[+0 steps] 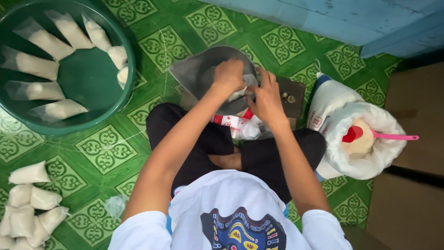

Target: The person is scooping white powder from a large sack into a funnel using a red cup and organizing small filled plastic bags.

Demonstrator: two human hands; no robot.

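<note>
Seated person's left hand (228, 74) and right hand (267, 99) are close together, both pinching a small clear bag (241, 90) of white grain over the metal scale pan (199, 71). Gripping the bag's neck firmly should prevent spills.

Green basin (121, 44) with filled bags; open sack (365, 157); pink scoop (370, 134)

Open green patterned floor (152, 46) between green basin (121, 88) and metal scale pan (199, 69), crossed legs (199, 139) blocking near side, open white sack (356, 139) with pink scoop (393, 137) crowding right, sealed bags (27, 203) heaped lower left, blue wall (333, 18) closing off beyond
</note>
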